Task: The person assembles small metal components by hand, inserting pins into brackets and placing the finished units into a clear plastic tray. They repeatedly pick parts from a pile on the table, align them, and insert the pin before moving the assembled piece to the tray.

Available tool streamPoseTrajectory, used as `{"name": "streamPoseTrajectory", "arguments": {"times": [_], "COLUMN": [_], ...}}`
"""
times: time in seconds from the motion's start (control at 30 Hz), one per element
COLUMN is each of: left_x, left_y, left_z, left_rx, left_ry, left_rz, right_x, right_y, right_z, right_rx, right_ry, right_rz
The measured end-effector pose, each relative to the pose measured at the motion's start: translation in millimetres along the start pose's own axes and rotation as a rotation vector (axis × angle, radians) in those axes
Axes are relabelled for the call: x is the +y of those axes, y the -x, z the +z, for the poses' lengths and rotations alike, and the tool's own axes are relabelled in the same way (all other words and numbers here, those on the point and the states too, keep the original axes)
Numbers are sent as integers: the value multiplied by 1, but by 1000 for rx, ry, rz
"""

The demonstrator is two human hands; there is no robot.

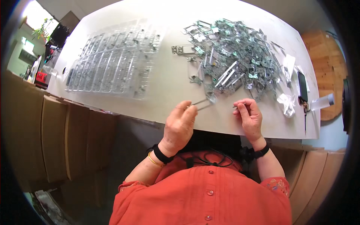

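Note:
My left hand (179, 125) is closed near the table's front edge, thumb and fingers pinching a thin metal bracket (202, 104). The bracket's far end points toward the pile and is slightly blurred. To the right, my right hand (249, 118) is closed in a pinch, with the dark tip of something small showing at the fingertips; its kind is too small to tell. Beyond both hands spreads a large heap of flat grey metal brackets (240, 56), with several bright strips lying on top.
Clear plastic trays (108, 63) with metal parts in their compartments lie on the left of the white table (165, 93). Crumpled tissue (288, 104), a dark phone-like object (302, 87) and a clear bottle (321, 102) are at the right. Cardboard boxes (54, 138) stand below left.

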State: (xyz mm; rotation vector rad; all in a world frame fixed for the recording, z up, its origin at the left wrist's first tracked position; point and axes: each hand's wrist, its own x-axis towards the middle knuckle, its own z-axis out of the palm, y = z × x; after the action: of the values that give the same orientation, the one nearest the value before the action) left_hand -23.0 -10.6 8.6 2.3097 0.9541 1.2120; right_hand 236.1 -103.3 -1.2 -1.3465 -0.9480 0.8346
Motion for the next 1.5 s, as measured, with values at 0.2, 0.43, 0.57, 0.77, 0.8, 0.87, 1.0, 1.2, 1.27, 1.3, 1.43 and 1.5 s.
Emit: {"name": "streamPoseTrajectory", "arguments": {"times": [0.2, 0.43, 0.57, 0.77, 0.8, 0.87, 1.0, 1.2, 1.27, 1.3, 1.43, 1.5], "left_x": [12, 4, -1, 1, 0, -1, -5, -3, -2, -1, -2, -2], "left_y": [1, -7, -1, -3, -3, -1, 1, 0, -1, -1, -1, 0], "left_z": [32, 35, 39, 33, 32, 31, 32, 30, 31, 30, 30, 30], "left_rx": [-179, -198, -194, -240, -243, -248, -254, -245, -244, -245, -243, -243], "left_ry": [50, 162, 312, 362, 367, 377, 389, 365, 369, 362, 369, 376], "left_rz": [93, 70, -57, -104, -103, -103, -100, -86, -97, -94, -96, -97], "right_x": [2, 2, 1, 0, 0, -1, 1, 4, 5, 5, 4, 6], "right_y": [-4, -3, -3, -4, -4, -4, -7, -8, -8, -9, -8, -8], "right_z": [3, 1, 3, 8, 10, 12, 16, 17, 17, 17, 18, 17], "right_rx": [14, 10, 30, 63, 70, 77, 82, 90, 93, 97, 104, 104], "right_ry": [-90, -8, 47, 76, 78, 92, 137, 196, 211, 215, 225, 238], "right_rz": [-22, -32, -30, -20, -21, -26, -49, -77, -92, -90, -73, -86]}}
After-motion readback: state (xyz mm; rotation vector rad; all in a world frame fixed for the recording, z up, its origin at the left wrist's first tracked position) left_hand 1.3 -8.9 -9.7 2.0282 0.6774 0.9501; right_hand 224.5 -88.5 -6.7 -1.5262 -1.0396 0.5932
